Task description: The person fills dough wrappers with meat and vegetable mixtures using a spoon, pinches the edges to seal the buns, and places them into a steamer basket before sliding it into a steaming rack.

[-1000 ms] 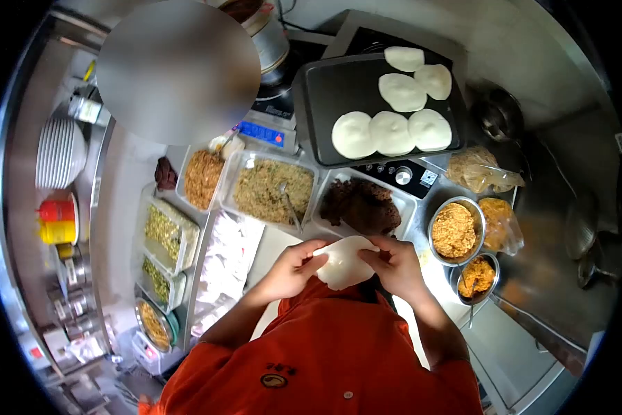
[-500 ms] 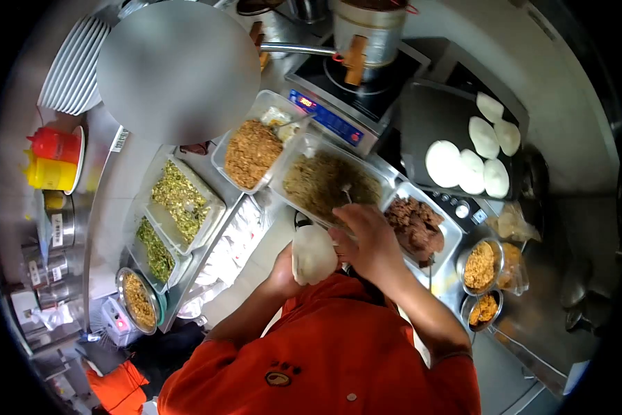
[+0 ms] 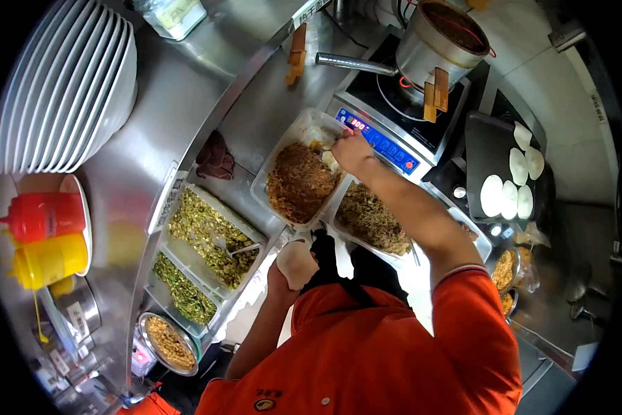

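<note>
Cups the pale bun [image 3: 297,261] in the left hand [image 3: 279,278] close to the chest, holds the right hand [image 3: 352,151] out well beyond it at the far end of the brown filling tray [image 3: 309,126], with the grip there impossible to tell

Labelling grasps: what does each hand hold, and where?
Left hand cups the bun from below. Right hand is at the far corner of the tray; whether it grips anything cannot be told.
</note>
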The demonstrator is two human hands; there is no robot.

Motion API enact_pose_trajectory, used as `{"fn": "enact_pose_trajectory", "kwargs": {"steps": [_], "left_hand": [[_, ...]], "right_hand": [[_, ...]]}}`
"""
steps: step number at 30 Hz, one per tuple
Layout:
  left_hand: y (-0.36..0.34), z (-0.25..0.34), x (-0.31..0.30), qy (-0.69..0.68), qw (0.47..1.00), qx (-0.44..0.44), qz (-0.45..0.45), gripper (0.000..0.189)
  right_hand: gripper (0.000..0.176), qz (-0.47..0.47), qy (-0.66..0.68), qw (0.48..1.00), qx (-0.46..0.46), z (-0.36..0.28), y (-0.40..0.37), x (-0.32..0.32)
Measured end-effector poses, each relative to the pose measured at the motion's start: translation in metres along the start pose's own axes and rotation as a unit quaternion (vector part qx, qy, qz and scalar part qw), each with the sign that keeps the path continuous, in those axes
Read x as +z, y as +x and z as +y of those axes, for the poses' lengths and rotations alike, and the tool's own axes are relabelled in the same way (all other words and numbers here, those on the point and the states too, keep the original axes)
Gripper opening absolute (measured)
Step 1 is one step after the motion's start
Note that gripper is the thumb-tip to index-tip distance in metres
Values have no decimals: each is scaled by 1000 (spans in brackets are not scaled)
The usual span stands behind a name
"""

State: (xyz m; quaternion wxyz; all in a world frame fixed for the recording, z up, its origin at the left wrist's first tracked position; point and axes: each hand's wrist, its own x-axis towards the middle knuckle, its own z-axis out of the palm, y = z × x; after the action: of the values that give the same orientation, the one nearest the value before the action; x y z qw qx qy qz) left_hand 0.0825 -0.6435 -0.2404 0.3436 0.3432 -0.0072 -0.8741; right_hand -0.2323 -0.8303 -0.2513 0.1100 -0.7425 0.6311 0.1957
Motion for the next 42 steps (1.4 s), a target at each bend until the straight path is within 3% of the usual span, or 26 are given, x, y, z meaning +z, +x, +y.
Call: {"fn": "enact_pose_trajectory", "kwargs": {"steps": [1, 2, 3, 5, 7, 9, 14, 16, 20, 23, 26, 28, 30, 32, 34, 35, 37, 38, 42], "left_hand": [[5, -2, -4, -13, 999, 2, 34, 48], [13, -3, -7, -5, 999, 4, 54, 47], [17, -4, -11, -7, 998, 4, 55, 47], [28, -7, -18, -5, 987, 0, 161, 45], [34, -8, -27, -26, 993, -7, 119, 43], [40, -4, -8, -106, 992, -35, 53, 44], [47, -8, 9, -151, 985, -11, 83, 43], [48, -10, 6, -162, 984, -6, 70, 42], [51, -14, 1, -144, 987, 10, 74, 42], [52, -20, -9, -154, 986, 16, 68, 43], [53, -21, -6, -136, 988, 21, 71, 43], [52, -24, -5, -112, 991, 26, 69, 41], [53, -25, -5, -100, 987, 28, 124, 41], [54, -21, 2, -122, 986, 20, 115, 41], [49, -19, 17, -142, 979, 21, 143, 42], [50, -20, 15, -144, 979, 22, 145, 42], [50, -23, 4, -117, 989, 27, 86, 46], [51, -23, 2, -119, 989, 17, 82, 46], [52, -23, -4, -113, 991, 18, 71, 46]], "right_hand": [[23, -34, 24, 999, 15, -1, -2, -7], [23, 37, 22, 999, 4, 2, -8, -7], [23, 36, 21, 999, 3, 4, -8, -9], [23, 28, 52, 998, 2, 10, -4, -14], [25, -5, 70, 997, -43, 11, 16, -12], [26, 87, 104, 985, -105, 4, 35, -13], [28, 42, 133, 976, -169, 16, 36, -16], [28, -72, 115, 987, -88, 25, 17, -37], [25, -21, 104, 993, -61, 32, 18, -46], [23, 7, 159, 983, -89, 17, 56, -14], [22, 4, 102, 983, -150, 13, 63, 4], [22, -32, 147, 979, -138, 20, 36, -8], [21, -29, 126, 980, -148, 30, 16, 6], [21, -23, 106, 982, -155, 35, 5, 0], [20, -115, 66, 987, -88, 36, -7, -38], [20, -117, 66, 987, -90, 36, -2, -33], [16, 25, 100, 991, -86, 40, 11, -18], [12, -98, 175, 979, -36, 34, 13, -49], [11, -30, 120, 989, -85, 15, 14, -25]]}}
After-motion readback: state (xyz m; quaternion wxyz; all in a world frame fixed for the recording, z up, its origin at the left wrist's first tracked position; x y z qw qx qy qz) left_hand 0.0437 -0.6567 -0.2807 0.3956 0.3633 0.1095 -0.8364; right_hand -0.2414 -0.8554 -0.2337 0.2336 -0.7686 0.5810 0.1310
